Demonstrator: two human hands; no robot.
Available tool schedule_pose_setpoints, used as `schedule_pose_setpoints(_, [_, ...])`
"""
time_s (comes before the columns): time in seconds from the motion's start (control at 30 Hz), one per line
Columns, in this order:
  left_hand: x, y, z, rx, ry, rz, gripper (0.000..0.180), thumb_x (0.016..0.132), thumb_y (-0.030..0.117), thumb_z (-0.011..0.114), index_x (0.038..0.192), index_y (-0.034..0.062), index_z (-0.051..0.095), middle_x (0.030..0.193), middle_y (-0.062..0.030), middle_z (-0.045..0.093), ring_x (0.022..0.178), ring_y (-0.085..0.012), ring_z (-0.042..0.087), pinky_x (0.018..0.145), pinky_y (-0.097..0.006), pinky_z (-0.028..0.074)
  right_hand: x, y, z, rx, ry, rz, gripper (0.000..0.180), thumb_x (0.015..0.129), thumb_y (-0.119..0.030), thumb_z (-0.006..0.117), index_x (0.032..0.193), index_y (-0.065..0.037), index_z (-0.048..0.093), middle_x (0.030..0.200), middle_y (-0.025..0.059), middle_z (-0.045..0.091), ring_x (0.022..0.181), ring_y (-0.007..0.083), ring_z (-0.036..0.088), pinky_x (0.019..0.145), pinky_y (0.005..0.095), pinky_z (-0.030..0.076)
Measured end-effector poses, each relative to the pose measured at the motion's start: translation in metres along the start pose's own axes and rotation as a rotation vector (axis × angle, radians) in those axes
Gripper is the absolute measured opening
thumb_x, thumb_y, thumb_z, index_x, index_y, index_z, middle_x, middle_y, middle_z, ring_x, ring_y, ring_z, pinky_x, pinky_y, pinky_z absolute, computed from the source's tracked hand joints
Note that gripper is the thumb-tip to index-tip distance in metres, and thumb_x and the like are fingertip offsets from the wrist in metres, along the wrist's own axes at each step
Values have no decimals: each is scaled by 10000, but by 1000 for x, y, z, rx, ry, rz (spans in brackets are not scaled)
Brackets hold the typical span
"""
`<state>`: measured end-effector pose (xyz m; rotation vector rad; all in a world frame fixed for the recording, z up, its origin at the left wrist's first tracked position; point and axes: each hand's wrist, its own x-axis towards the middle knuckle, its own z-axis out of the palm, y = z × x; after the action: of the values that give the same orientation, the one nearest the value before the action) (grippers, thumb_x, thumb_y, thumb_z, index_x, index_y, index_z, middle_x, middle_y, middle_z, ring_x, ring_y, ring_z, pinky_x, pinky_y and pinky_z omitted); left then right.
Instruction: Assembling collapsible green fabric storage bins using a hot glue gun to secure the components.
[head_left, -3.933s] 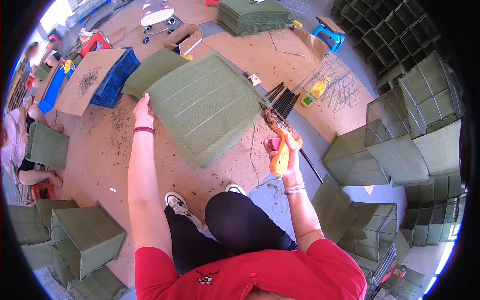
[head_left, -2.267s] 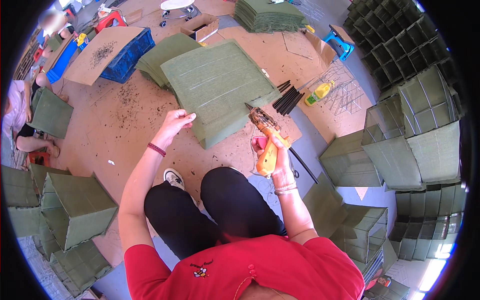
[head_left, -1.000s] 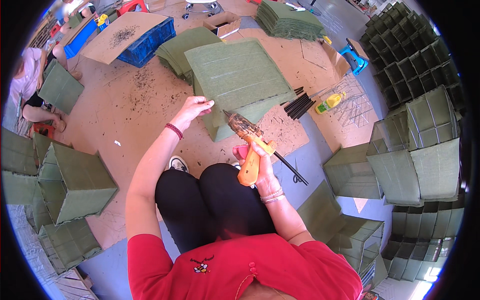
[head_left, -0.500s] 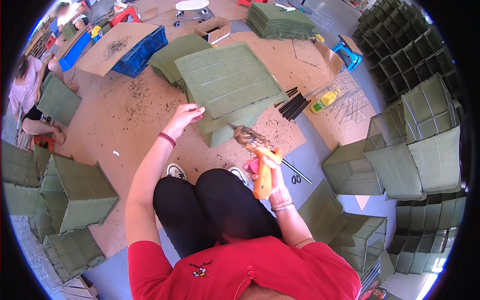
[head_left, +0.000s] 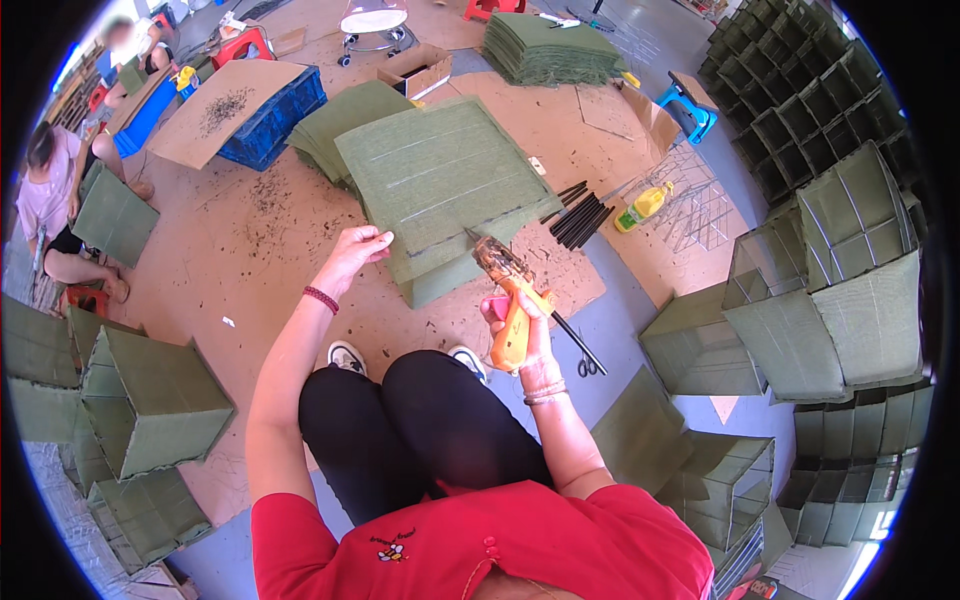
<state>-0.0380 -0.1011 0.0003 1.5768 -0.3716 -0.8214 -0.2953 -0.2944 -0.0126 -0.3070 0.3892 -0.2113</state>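
In my right hand (head_left: pixel 525 330) is an orange glue gun (head_left: pixel 512 335). Its front is caked with brown and black residue, and a black glue stick (head_left: pixel 580 342) juts from its back. The gun's tip meets or hovers just over a dark glue line near the close edge of a green mesh panel (head_left: pixel 440 160). At that panel's left edge, my left hand (head_left: pixel 350 258) pinches it between thumb and fingers. The panel sits on top of a green box shape in front of my knees, its near side (head_left: pixel 440 285) showing below.
Black glue sticks (head_left: pixel 580 220), a yellow bottle (head_left: pixel 645 205) and scissors (head_left: pixel 590 366) lie to the right. Green panels are stacked (head_left: pixel 550 50) at the back. Green mesh boxes (head_left: pixel 165 395) flank me on both sides. A blue crate (head_left: pixel 270 130) and a seated co-worker (head_left: pixel 60 175) are at left.
The glue gun's tip has moved up onto the panel's dark line, and its handle has swung left. My left hand keeps its grip. The view has shifted slightly.
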Motion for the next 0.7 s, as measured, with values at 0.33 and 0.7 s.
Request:
schedule_pose_setpoints(0.33, [1, 2, 2, 13, 5, 14, 243, 856, 255, 642, 676, 119, 551, 724, 32, 561, 728, -77, 553, 753, -264, 472, 25, -45, -15, 4, 54, -210, 340, 827, -256, 611, 1084, -73, 484, 960, 202, 578, 894, 341, 599, 499, 300, 541])
schedule_pose_setpoints(0.7, [0, 1, 1, 27, 8, 15, 255, 860, 261, 635, 667, 121, 543, 717, 25, 561, 726, -85, 562, 737, -269, 472, 42, -82, -13, -33, 168, -366, 279, 823, -201, 620, 1050, -66, 531, 829, 146, 617, 821, 346, 636, 574, 327, 557])
